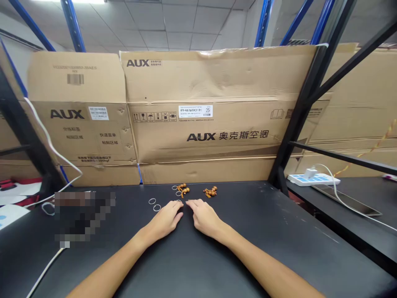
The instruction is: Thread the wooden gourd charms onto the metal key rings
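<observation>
My left hand (169, 217) rests low over the black table (173, 269), fingers stretched forward and thumb apart. Just past its fingertips, partly hidden by them, lies a metal ring (179, 201). My right hand (204, 217) faces it across a narrow gap, fingers extended and thumb apart, with nothing visible in it. Two loose metal rings (157, 207) lie left of my left hand. Beyond the hands are brown beaded keychain charms (185, 190) with rings beside them, and further brown bead charms (211, 191) stand to the right.
Cardboard boxes (204, 82) wall off the table's back edge. A blurred-out dark object (80, 215) with a white cable (46, 269) lies on the left. Black metal posts (297, 111) rise on the right, where a power strip (313, 179) and a phone-like slab (347, 200) lie on another surface.
</observation>
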The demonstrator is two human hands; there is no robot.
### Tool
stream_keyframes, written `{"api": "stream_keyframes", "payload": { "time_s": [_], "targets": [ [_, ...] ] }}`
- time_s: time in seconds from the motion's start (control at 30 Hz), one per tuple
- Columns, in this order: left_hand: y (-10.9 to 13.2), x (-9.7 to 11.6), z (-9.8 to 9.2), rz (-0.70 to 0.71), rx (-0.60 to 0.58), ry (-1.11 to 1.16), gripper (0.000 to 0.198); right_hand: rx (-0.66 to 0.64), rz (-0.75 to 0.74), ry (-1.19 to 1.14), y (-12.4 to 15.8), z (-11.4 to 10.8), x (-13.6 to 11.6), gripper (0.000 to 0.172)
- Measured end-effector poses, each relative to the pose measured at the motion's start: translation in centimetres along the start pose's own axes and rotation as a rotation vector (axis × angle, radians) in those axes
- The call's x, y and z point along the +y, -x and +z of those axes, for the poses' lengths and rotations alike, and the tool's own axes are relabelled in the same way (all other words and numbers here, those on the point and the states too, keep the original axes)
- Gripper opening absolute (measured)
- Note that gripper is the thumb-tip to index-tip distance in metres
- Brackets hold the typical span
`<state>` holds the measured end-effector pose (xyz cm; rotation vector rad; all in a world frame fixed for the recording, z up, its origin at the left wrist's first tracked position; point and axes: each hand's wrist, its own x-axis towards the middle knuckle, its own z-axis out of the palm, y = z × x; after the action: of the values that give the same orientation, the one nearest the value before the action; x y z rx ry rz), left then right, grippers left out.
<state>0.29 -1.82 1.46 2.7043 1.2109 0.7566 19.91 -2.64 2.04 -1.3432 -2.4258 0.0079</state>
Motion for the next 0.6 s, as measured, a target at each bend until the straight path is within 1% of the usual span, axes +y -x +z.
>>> {"api": "stream_keyframes", "payload": {
  "time_s": [0.07, 0.1, 0.23, 0.4, 0.6],
  "targets": [
    [-0.07, -0.07, 0.08, 0.004, 0.017, 0.016, 0.029, 0.018, -0.077, -0.047, 0.16, -0.04, -0.25, 0.050],
    [-0.10, -0.14, 0.14, -0.006, 0.025, 0.016, 0.029, 0.033, -0.084, -0.056, 0.20, -0.03, -0.28, 0.049],
    [-0.22, -0.46, 0.24, -0.064, 0.033, -0.009, 0.026, 0.067, -0.032, -0.029, 0.09, 0.13, 0.01, 0.047],
    [-0.45, -0.64, 0.01, -0.032, 0.028, -0.002, 0.019, 0.069, 0.008, -0.013, -0.18, 0.32, 0.42, 0.039],
    [-0.53, -0.61, -0.03, -0.033, 0.057, 0.027, 0.013, 0.075, 0.041, -0.046, -0.30, 0.36, 0.55, 0.030]
  ]
}}
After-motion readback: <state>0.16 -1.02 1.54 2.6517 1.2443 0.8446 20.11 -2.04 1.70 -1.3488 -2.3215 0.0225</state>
